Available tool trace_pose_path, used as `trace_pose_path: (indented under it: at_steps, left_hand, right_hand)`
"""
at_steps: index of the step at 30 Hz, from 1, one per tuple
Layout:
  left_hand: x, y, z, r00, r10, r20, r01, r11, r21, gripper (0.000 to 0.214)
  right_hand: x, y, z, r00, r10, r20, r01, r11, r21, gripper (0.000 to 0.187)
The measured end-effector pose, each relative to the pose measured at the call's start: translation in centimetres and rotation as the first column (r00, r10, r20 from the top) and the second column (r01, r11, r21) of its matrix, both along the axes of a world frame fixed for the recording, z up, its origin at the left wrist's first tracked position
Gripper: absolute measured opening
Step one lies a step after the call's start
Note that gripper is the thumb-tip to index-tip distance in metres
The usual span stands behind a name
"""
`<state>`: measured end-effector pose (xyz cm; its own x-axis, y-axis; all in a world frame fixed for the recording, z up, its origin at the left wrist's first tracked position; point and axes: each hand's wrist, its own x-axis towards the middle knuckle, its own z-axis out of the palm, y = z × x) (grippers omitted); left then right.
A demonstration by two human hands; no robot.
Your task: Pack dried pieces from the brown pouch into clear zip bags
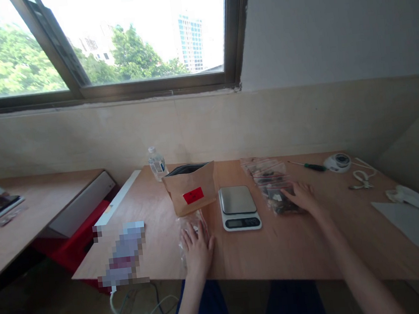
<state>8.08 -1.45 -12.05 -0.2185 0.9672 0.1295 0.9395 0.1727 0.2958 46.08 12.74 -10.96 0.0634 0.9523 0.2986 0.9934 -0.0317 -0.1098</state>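
My left hand [198, 248] lies flat with fingers spread on a clear plastic bag [192, 232] at the table's front edge. My right hand [301, 197] rests on a stack of clear zip bags [274, 187] holding dark, small items. Between the hands stands a white digital kitchen scale [239, 208] with a steel pan, bare of any load. Behind my left hand, a kraft paper pouch [190, 189] with a red label stands with its dark-lined mouth open.
A plastic water bottle [157, 165] stands at the back. A green-handled screwdriver [308, 167], a tape roll [337, 162], white cord [361, 178] and a grey sheet [415, 228] lie to the right. A pixelated patch [122, 253] covers the left front.
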Motion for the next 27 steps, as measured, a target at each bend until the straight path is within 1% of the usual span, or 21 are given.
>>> trace_pose_path:
  at_steps: [3, 5, 6, 7, 9, 10, 11, 12, 13, 14, 15, 16, 17, 19, 20, 21, 22, 24, 27]
  left_hand:
    - [-1.6, 0.7, -1.0, 0.988, -0.153, 0.033, 0.154, 0.988, -0.027, 0.059]
    - [-2.7, 1.1, -1.0, 0.97, -0.224, 0.091, 0.228, 0.972, -0.047, 0.061]
    - [-3.1, 1.2, -0.8, 0.964, -0.238, 0.122, 0.245, 0.968, -0.048, 0.06]
    - [-3.2, 1.2, -0.5, 0.96, -0.237, 0.15, 0.244, 0.969, -0.032, 0.059]
    - [-2.7, 1.0, 0.4, 0.954, -0.216, 0.21, 0.209, 0.976, 0.056, 0.054]
    - [-2.0, 0.7, 1.2, 0.945, -0.209, 0.251, 0.183, 0.975, 0.122, 0.049]
    - [-1.0, 0.4, 2.0, 0.92, -0.236, 0.313, 0.183, 0.965, 0.189, 0.043]
    - [0.2, -0.1, 3.0, 0.869, -0.283, 0.407, 0.199, 0.951, 0.237, 0.037]
    - [1.5, -0.6, 4.1, 0.775, -0.362, 0.518, 0.263, 0.93, 0.256, 0.032]
    - [2.9, -1.2, 5.3, 0.644, -0.42, 0.64, 0.325, 0.907, 0.269, 0.03]
    - [4.3, -1.7, 6.4, 0.506, -0.43, 0.748, 0.36, 0.893, 0.27, 0.03]
    - [5.5, -2.2, 7.4, 0.384, -0.413, 0.826, 0.374, 0.887, 0.27, 0.029]
    - [6.6, -2.5, 8.3, 0.281, -0.393, 0.875, 0.383, 0.883, 0.273, 0.029]
    - [7.9, -2.9, 9.5, 0.106, -0.353, 0.93, 0.364, 0.884, 0.294, 0.029]
    - [8.1, -2.8, 9.8, 0.06, -0.341, 0.938, 0.326, 0.895, 0.305, 0.029]
    - [8.1, -2.7, 10.0, 0.041, -0.336, 0.941, 0.281, 0.908, 0.312, 0.029]
    - [7.9, -2.5, 10.1, 0.048, -0.334, 0.941, 0.237, 0.919, 0.314, 0.028]
    - [7.1, -2.1, 9.9, 0.106, -0.328, 0.939, 0.171, 0.936, 0.308, 0.028]
    - [5.9, -1.7, 9.4, 0.171, -0.306, 0.937, 0.138, 0.949, 0.284, 0.031]
  right_hand:
    - [1.0, -1.1, 0.0, 1.0, -0.018, -0.023, 0.018, 1.0, -0.007, 0.038]
    - [1.5, -2.5, 0.6, 0.996, -0.065, -0.062, 0.067, 0.997, 0.026, 0.034]
    - [1.6, -3.5, 1.1, 0.992, -0.072, -0.105, 0.077, 0.996, 0.047, 0.033]
    - [1.5, -4.5, 1.7, 0.985, -0.072, -0.158, 0.083, 0.994, 0.068, 0.033]
    - [0.6, -6.9, 3.3, 0.95, -0.013, -0.312, 0.039, 0.996, 0.076, 0.032]
    - [-0.3, -8.2, 4.2, 0.935, -0.01, -0.354, 0.043, 0.995, 0.086, 0.032]
    - [-1.5, -9.5, 5.2, 0.927, 0.0, -0.374, 0.043, 0.993, 0.107, 0.032]
    - [-3.0, -10.7, 6.3, 0.92, 0.018, -0.392, 0.038, 0.99, 0.135, 0.032]
    - [-4.8, -11.8, 7.3, 0.905, 0.051, -0.422, 0.023, 0.986, 0.168, 0.031]
    - [-6.7, -12.8, 8.3, 0.883, 0.078, -0.463, 0.011, 0.983, 0.186, 0.03]
    - [-8.8, -13.6, 9.2, 0.855, 0.1, -0.509, 0.002, 0.98, 0.197, 0.029]
    - [-10.8, -14.4, 10.0, 0.819, 0.136, -0.558, -0.018, 0.977, 0.212, 0.028]
    - [-12.8, -15.0, 10.6, 0.775, 0.182, -0.606, -0.039, 0.97, 0.241, 0.027]
    - [-16.2, -15.8, 11.3, 0.687, 0.281, -0.67, -0.14, 0.956, 0.257, 0.023]
    - [-17.6, -16.1, 11.5, 0.643, 0.326, -0.693, -0.189, 0.944, 0.269, 0.022]
    - [-18.7, -16.2, 11.6, 0.6, 0.368, -0.71, -0.247, 0.93, 0.273, 0.021]
    - [-19.6, -16.3, 11.6, 0.566, 0.401, -0.72, -0.296, 0.914, 0.277, 0.02]
    - [-20.7, -16.3, 11.5, 0.523, 0.438, -0.731, -0.362, 0.891, 0.275, 0.02]
    - [-21.2, -16.2, 11.3, 0.504, 0.445, -0.74, -0.406, 0.878, 0.252, 0.023]
